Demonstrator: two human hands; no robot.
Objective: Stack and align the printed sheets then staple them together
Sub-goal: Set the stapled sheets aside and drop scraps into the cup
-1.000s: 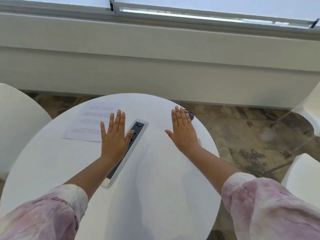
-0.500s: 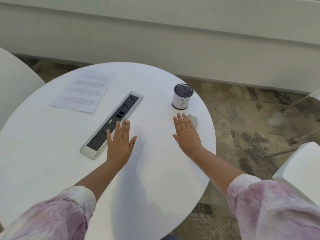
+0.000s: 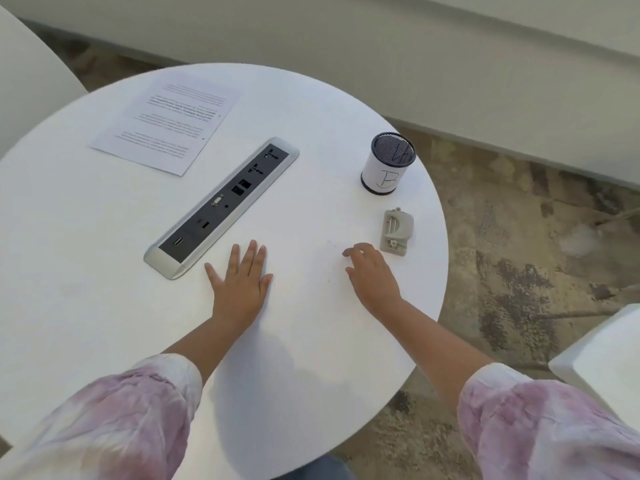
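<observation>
Both hands have drawn back toward me since the earlier frame. My left hand [image 3: 240, 284] lies flat, fingers spread and empty, just beside the socket strip [image 3: 221, 207]. My right hand [image 3: 372, 271] is loosely curled, empty, near the grey stapler [image 3: 397, 231]. Printed sheets [image 3: 166, 124] lie well apart at the far left of the round table [image 3: 104, 271]. I judge a careless reach could nudge the stapler off the near edge, or tip the mesh pen cup [image 3: 388, 162].

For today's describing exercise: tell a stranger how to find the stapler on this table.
Start at the round white table. Near its right edge stands a mesh cup marked "B". Just in front of it, by the right hand, lies the stapler: small, grey, flat, the only loose tool there.
</observation>
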